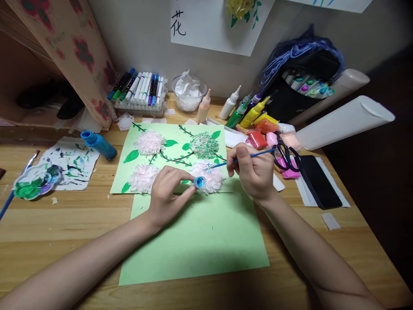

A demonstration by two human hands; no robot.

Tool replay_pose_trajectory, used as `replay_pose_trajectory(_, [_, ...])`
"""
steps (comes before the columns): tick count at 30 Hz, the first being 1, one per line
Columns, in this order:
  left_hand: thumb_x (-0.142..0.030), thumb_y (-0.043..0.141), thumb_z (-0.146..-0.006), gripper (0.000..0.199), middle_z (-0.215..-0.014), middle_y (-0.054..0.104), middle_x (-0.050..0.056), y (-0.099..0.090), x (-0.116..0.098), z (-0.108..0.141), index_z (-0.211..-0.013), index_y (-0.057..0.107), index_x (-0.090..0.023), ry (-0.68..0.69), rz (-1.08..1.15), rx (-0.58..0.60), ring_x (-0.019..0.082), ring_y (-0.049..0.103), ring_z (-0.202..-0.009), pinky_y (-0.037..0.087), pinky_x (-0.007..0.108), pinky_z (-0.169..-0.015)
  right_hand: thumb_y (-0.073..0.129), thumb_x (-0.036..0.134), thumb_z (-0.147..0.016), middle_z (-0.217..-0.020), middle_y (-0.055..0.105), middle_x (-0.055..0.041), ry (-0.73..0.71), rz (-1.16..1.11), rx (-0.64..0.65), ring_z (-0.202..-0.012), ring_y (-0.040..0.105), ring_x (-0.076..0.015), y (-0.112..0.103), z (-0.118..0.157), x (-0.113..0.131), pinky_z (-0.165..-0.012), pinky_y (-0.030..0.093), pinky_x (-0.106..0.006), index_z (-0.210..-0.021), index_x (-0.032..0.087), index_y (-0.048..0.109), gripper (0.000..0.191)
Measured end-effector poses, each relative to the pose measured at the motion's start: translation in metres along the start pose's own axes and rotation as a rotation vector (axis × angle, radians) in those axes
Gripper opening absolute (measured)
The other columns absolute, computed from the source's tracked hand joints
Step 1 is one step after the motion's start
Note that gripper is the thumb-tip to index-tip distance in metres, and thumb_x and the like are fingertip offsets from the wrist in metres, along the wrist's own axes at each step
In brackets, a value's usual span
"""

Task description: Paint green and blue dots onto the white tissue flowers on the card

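Note:
Between the thumb and index finger of my left hand [169,193] is a small blue bottle cap [200,183], its hollow side facing me with blue inside. My right hand [251,172] is closed round a thin blue paintbrush [222,164]. The brush tip meets the lower right paper flower [214,178], where a few blue strokes show. That flower is pale pink and ruffled, on a light green sheet [176,133] with painted leaves and branches. Two more pale flowers and a green-painted flower [204,145] are on it. A second green sheet [196,241] lies nearer me, partly underneath.
On the left are an uncapped blue paint bottle [99,145], a smeared palette [37,181] and another brush [16,189]. Markers [142,88], a bowl of tissue [189,92] and paint bottles [237,114] line the back. Scissors [285,157] and a phone [318,181] lie right.

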State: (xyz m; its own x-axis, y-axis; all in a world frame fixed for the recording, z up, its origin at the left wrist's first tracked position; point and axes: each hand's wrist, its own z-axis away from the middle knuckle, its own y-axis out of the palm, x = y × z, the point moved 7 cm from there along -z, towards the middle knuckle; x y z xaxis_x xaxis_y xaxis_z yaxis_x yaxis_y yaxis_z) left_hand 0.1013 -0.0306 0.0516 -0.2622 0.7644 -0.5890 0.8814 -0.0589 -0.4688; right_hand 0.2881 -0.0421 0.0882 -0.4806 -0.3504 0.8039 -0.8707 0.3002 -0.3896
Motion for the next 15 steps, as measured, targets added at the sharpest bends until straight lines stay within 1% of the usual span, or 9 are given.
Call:
replay_pose_trajectory(3, [-0.012, 0.071, -0.083, 0.016, -0.08, 0.071, 0.0, 0.0, 0.0, -0.0002, -0.093, 0.064, -0.023, 0.0, 0.0, -0.003, 0.018, 0.06, -0.077, 0.046, 0.031, -0.067, 0.039, 0.043, -0.102, -0.049, 0.052, 0.0028, -0.012, 0.0, -0.012, -0.042, 0.05, -0.0078, -0.0016, 0.0002, 0.0004, -0.044, 0.039, -0.022, -0.066, 0.019, 0.058, 0.047])
replay_pose_trajectory(8, [-0.013, 0.071, -0.084, 0.015, -0.079, 0.071, 0.0, -0.0001, 0.0001, -0.0007, -0.092, 0.064, -0.023, -0.004, 0.0, 0.0, 0.018, 0.06, -0.075, 0.046, 0.032, -0.067, 0.038, 0.041, -0.103, -0.052, 0.055, 0.0023, -0.052, 0.013, 0.087, -0.043, 0.05, -0.0077, 0.0057, 0.0001, -0.0005, -0.046, 0.04, -0.022, -0.069, 0.019, 0.059, 0.045])
replay_pose_trajectory(13, [-0.014, 0.071, -0.084, 0.014, -0.08, 0.072, 0.0, -0.0004, 0.0005, -0.0002, -0.093, 0.065, -0.023, -0.007, 0.003, -0.005, 0.018, 0.061, -0.076, 0.047, 0.032, -0.067, 0.037, 0.043, -0.103, -0.051, 0.054, 0.0019, -0.042, -0.009, 0.035, -0.045, 0.051, -0.009, 0.0011, -0.0017, -0.0021, -0.047, 0.04, -0.023, -0.066, 0.02, 0.058, 0.048])
replay_pose_trajectory(15, [-0.014, 0.071, -0.084, 0.014, -0.08, 0.072, 0.0, -0.0003, 0.001, 0.0001, -0.093, 0.065, -0.024, -0.013, 0.005, -0.005, 0.018, 0.061, -0.076, 0.047, 0.032, -0.067, 0.037, 0.044, -0.102, -0.051, 0.055, 0.0014, -0.035, -0.017, 0.043, -0.045, 0.051, -0.0092, 0.0018, -0.0018, -0.003, -0.046, 0.04, -0.023, -0.067, 0.02, 0.058, 0.048])
